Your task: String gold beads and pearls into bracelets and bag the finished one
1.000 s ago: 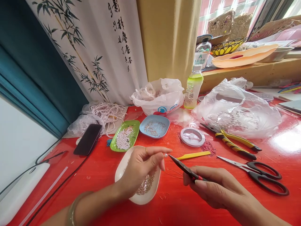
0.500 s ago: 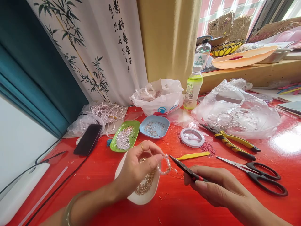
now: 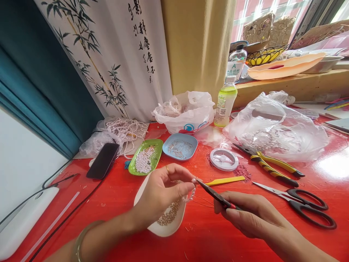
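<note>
Beaded loop (image 3: 193,193): hanging from my left hand (image 3: 163,189), above the red table (image 3: 218,240) and just beside the right rim of the cream dish (image 3: 167,232)
Left grip: thumb and fingers closed to a narrow pinch at the loop's upper end
Right grip: my right hand (image 3: 251,214) is wrapped around dark pliers (image 3: 218,197), tips at that same end; from this remote view I cannot tell whether they touch it or how far their jaws stand apart
Step in hand: fine plier work at the loop's end, I judge
Next move: I think it calls for a steady pinch and well-aligned tips
Cream dish: gold beads (image 3: 167,217) inside, partly hidden by my left hand
Toward the table's far edge: green tray (image 3: 132,169), blue dish (image 3: 178,137)
Toward the table's right edge: scissors (image 3: 285,195), yellow-black pliers (image 3: 268,169)
</note>
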`<state>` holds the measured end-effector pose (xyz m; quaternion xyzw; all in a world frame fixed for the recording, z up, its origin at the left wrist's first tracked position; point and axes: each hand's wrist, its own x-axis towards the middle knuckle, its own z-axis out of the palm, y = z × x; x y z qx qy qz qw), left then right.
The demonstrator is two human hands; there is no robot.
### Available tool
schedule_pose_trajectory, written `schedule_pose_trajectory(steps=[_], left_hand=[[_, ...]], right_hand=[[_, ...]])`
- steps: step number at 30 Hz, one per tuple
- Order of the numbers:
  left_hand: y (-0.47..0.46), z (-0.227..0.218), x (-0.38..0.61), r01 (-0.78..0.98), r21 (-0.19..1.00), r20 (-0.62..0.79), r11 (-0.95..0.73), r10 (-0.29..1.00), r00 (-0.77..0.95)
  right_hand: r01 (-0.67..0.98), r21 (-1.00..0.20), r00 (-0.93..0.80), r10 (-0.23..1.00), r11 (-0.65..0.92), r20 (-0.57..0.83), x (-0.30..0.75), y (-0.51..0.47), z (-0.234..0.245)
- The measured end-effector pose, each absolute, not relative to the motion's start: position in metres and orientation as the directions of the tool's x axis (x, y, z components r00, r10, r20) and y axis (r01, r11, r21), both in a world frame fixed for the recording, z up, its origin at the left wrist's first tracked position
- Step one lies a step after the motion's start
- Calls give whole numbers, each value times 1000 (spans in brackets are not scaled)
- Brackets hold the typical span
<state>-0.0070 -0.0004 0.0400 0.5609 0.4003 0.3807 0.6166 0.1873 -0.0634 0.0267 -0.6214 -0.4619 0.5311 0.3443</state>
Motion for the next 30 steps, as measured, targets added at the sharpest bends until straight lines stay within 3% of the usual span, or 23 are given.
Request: schedule_pose_trajectory(steps=[21, 30], left_hand=[[0, 39, -6, 38, 991, -135, 131, 901, 412], [-2, 34, -4, 33, 998, 39, -54, 932, 361]], right_hand=[[267, -909, 3, 944, -319, -330, 186, -64, 29], [237, -924, -119, 935, -300, -334, 188, -60, 22]])
